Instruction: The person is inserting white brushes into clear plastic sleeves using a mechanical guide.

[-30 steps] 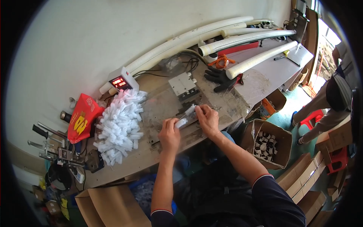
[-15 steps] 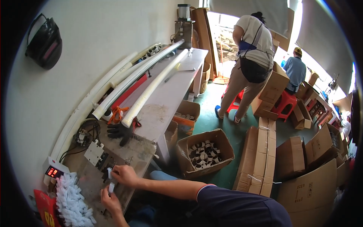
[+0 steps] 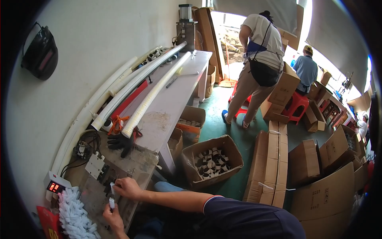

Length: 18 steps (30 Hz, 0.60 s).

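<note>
Over the worn work table (image 3: 139,167), my right hand (image 3: 128,188) reaches across with its fingers pinched on a small white plastic piece (image 3: 112,186). Just nearer, my left hand (image 3: 113,217) is closed on another small white plastic piece (image 3: 112,203). Both pieces are beside a small dark metal fixture (image 3: 106,189) on the tabletop, partly hidden by my fingers. A heap of similar white plastic pieces (image 3: 75,213) lies to the left of my left hand. Past the fixture is a white switch-like block (image 3: 95,165) with dark parts attached.
A box with a red display (image 3: 55,186) stands by the wall. A black glove (image 3: 120,144) and long pale tubes (image 3: 155,95) lie farther along. A carton of short black-and-white rings (image 3: 234,159) sits on the floor. Two people, one standing (image 3: 262,51), one seated (image 3: 306,71), are beyond.
The whole view has shifted slightly, so the scene sits a little farther left. Both hands still hold their white pieces next to the fixture, with only slight movement.
</note>
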Available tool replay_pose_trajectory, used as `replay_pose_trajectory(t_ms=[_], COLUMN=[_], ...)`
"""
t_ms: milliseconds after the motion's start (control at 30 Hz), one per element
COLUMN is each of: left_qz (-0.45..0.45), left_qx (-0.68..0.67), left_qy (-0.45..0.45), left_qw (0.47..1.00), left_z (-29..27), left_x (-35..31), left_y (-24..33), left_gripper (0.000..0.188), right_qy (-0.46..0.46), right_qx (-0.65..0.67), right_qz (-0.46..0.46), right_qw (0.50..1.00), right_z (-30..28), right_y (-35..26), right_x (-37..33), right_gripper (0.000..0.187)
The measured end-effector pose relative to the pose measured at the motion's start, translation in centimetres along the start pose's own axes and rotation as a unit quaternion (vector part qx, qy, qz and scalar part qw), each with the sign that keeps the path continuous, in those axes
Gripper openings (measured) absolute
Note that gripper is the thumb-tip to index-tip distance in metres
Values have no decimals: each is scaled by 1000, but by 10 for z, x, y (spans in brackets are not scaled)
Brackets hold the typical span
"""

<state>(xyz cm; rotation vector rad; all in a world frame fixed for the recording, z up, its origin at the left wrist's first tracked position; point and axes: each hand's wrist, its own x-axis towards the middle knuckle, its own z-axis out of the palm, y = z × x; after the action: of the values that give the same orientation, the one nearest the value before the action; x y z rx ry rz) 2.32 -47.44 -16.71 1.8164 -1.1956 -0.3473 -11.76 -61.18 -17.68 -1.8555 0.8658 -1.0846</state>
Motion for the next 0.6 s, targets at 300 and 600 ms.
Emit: replay_pose_trajectory(t_ms=[300,600], left_qz=[-21,-19], left_qx=[-25,-62], left_qy=[-14,-3], left_qw=[999,998], left_z=[-1,8], left_x=[-7,-6], left_y=[19,18], left_gripper=[14,13], right_qy=[-23,-12], right_qx=[52,95], right_qz=[38,27], right_qw=[998,995], right_z=[-5,-9], right_y=[-9,-7], right_x=[-2,-2], right_gripper=[31,31])
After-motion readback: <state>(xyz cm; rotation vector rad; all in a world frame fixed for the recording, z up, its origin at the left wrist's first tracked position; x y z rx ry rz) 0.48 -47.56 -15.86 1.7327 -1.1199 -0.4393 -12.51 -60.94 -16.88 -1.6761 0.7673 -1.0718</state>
